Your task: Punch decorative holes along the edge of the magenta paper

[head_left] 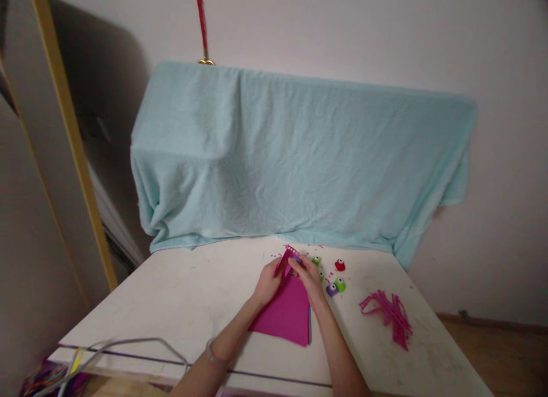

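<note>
My left hand (269, 280) is closed on a magenta sheet (284, 261), folded or narrow, with a row of punched holes along its top edge. The fingers of my right hand (307, 271) close around a small purple piece (295, 259) at that sheet's right side; its kind is partly hidden by the fingers. Under both hands lies a stack of magenta sheets (282, 317), with a blue edge showing at the right. Just beyond my right hand sit small eyed pieces: green (340, 284), purple (331, 289) and red (339, 265).
Perforated magenta strips (389, 314) lie in a heap at the right of the white table (192, 294). Tiny magenta dots are scattered near my hands. A light-blue towel (308, 163) drapes over something behind. A grey cable (141, 341) loops at the front left edge.
</note>
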Demonstrator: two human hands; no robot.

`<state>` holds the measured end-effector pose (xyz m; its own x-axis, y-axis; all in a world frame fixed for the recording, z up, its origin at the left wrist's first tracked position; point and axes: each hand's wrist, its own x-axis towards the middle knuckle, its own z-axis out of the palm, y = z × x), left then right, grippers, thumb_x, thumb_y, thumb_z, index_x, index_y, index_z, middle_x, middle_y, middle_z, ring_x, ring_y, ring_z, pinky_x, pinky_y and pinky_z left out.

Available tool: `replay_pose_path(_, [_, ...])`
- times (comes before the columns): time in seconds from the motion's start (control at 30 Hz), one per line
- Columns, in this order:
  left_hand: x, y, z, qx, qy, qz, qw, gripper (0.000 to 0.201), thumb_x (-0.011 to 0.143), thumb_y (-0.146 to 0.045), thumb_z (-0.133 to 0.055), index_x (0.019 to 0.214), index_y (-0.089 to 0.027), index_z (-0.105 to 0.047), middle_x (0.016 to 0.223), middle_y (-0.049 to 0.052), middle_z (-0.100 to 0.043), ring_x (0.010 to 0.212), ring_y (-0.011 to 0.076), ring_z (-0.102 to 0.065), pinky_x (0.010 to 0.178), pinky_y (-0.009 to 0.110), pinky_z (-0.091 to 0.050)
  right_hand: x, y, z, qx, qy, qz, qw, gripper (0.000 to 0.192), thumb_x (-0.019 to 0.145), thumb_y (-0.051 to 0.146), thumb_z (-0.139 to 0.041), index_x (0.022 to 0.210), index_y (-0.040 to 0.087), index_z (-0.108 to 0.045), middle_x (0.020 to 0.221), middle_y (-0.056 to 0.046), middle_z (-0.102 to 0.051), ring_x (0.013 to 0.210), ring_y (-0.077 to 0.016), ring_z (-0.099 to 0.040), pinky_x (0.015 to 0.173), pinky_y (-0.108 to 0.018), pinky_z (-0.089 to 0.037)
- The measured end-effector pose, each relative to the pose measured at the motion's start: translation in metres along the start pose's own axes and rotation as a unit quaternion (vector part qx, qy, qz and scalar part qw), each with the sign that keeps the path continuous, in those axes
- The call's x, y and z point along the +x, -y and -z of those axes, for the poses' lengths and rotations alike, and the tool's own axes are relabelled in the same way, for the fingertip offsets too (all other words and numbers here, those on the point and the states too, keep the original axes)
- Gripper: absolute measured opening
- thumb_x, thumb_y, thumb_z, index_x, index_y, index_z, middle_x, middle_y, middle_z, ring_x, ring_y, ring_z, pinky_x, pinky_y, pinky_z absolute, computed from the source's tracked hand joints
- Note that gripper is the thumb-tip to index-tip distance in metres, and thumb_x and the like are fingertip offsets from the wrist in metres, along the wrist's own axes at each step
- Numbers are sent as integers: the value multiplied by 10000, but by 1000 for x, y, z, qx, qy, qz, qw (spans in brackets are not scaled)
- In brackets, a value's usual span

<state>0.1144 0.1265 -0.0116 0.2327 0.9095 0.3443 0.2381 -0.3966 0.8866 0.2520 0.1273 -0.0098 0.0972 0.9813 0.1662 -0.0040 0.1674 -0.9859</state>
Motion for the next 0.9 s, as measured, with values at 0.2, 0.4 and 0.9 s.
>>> replay_pose_path(0.2, [-1,1,1,0,-8,13,1000,254,909,-314,-401,824,-158,-583,789,48,-650,716,170,-575,692,242,-428,-4,6,-1,6,12,0,1000,334,712,509,-671,734,178,-628,577,22,-525,558,-127,-440,516,-242,-317])
replay_pose_path(0.4, [-1,0,1,-3,-11,8,1000,276,921,-320,-383,828,-151,-582,804,49,-651,721,166,-570,703,243,-427,-6,10,-2,20,14,-8,1000,342,693,511,-688,748,178,-630,598,14,-548,558,-130,-450,506,-241,-316])
replay_pose_path(0.9, [0,5,1,1,14,1,1000,242,920,-293,-392,853,-153,-578,803,51,-644,715,161,-568,689,229,-419,-3,6,-1,23,1,-13,1000,352,682,519,-693,754,181,-624,600,19,-537,554,-124,-443,505,-233,-320])
